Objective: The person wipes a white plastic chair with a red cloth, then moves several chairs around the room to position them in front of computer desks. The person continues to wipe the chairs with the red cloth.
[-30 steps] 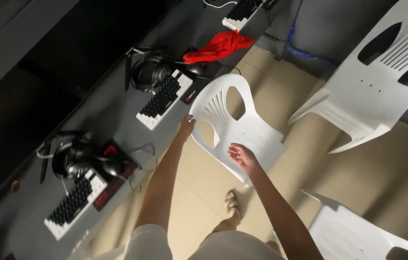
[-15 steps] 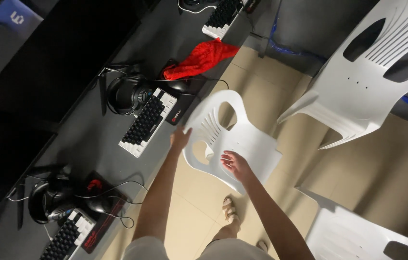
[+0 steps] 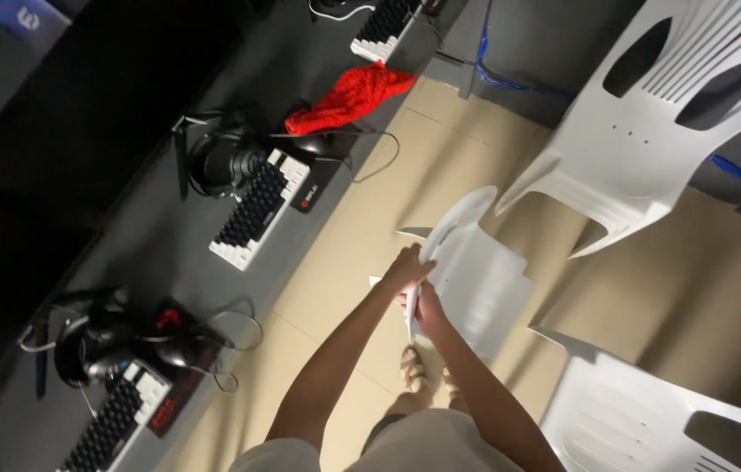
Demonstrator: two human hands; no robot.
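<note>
My left hand (image 3: pixel 407 269) is wrapped over the near edge of a small white moulded-plastic chair (image 3: pixel 475 280), and my right hand (image 3: pixel 427 308) grips that same edge just below it, fingers curled around the plastic. The chair is tipped over the tan floor (image 3: pixel 344 253), its long axis running up and away from both hands towards a larger white plastic chair (image 3: pixel 650 149). Left of it, a dark desk (image 3: pixel 152 253) carries black-and-white keyboards (image 3: pixel 257 214), black headsets (image 3: pixel 218 162) and a crumpled red cloth (image 3: pixel 349 98).
</note>
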